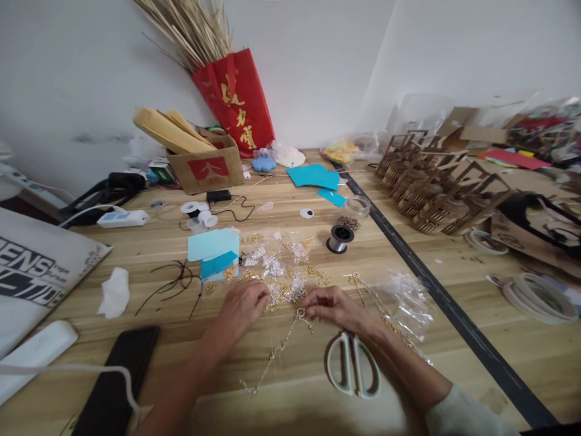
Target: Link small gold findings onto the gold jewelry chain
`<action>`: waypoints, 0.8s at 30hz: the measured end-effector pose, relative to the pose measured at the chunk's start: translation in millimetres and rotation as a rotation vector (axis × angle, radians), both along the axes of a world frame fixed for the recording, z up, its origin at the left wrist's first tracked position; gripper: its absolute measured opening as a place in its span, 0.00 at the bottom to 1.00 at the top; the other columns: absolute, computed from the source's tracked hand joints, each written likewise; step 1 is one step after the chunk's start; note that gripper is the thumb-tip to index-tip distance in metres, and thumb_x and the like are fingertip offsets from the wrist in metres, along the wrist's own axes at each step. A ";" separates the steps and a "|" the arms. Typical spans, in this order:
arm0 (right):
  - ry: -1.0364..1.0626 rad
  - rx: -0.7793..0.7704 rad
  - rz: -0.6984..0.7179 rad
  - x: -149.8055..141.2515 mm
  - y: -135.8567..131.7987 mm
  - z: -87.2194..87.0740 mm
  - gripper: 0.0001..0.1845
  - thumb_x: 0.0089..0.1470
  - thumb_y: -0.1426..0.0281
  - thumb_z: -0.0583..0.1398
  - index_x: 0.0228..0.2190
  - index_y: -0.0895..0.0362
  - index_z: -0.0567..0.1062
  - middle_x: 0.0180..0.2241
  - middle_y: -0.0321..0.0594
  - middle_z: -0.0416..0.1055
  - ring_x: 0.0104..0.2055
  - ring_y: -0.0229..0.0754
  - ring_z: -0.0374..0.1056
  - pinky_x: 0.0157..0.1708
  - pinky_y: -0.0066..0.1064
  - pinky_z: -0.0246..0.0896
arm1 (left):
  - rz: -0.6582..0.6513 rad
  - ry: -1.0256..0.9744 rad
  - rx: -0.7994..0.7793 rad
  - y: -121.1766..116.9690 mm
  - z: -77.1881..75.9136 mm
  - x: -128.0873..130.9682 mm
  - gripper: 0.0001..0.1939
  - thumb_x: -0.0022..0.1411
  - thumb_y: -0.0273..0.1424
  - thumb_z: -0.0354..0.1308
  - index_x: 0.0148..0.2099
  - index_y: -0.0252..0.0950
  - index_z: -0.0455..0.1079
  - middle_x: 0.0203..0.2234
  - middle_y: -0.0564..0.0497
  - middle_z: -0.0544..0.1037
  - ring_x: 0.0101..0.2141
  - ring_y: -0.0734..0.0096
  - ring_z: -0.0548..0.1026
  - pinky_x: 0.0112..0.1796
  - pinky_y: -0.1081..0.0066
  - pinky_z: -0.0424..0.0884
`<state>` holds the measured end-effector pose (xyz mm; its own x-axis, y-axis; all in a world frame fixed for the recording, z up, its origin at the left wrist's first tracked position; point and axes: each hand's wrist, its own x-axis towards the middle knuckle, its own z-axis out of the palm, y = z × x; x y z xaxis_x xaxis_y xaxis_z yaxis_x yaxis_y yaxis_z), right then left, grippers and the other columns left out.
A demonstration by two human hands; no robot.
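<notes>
My left hand (pixel 246 301) rests at the near left edge of a heap of small silver and gold beads (pixel 290 287). Its fingers are curled together, and anything between them is too small to make out. Across the heap, my right hand (pixel 330 303) pinches at the ring end of a thin silver beaded chain (pixel 278 349). The rest of that chain trails over the wood toward the lower left. Below my right wrist lies a pair of scissors (pixel 353 366), handles toward me, blades hidden under the forearm. A second gold and silver chain (pixel 384 312) passes beyond the right forearm.
A wire spool (pixel 340 240) and a clear jar of beads (pixel 353 215) stand behind the heap. Blue cards (pixel 213 245) and black cords (pixel 177 281) lie left. A black phone (pixel 118 375) is near left. Small wooden lanterns (pixel 436 188) stand right, past a dark strip (pixel 408 260).
</notes>
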<state>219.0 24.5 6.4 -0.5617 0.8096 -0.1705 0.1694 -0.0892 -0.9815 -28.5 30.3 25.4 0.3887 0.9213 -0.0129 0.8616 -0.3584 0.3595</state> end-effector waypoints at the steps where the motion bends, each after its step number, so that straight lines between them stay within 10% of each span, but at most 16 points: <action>1: 0.047 -0.030 -0.034 -2.7 0.0 -1.6 0.15 0.50 0.60 0.64 0.33 0.60 0.76 0.24 0.35 0.70 0.25 0.34 0.64 0.27 0.26 0.58 | 0.014 -0.007 0.057 4.7 -3.9 -0.3 0.09 0.61 0.24 0.51 0.32 0.35 0.72 0.29 0.48 0.77 0.35 0.63 0.73 0.38 0.66 0.65; 9: 0.159 -0.075 -0.147 -14.6 -0.8 -17.7 0.16 0.45 0.61 0.68 0.32 0.61 0.77 0.24 0.35 0.72 0.23 0.32 0.66 0.25 0.26 0.63 | 0.042 -0.021 0.274 15.4 -31.6 4.3 0.07 0.62 0.25 0.54 0.34 0.34 0.74 0.29 0.46 0.77 0.36 0.60 0.71 0.39 0.63 0.67; 24: 0.201 -0.113 -0.112 -14.9 -0.9 -24.0 0.14 0.45 0.62 0.68 0.31 0.59 0.78 0.22 0.34 0.70 0.21 0.32 0.66 0.24 0.25 0.65 | 0.005 0.026 0.292 17.7 -38.2 4.4 0.11 0.64 0.25 0.49 0.33 0.36 0.71 0.30 0.48 0.75 0.36 0.61 0.69 0.39 0.63 0.66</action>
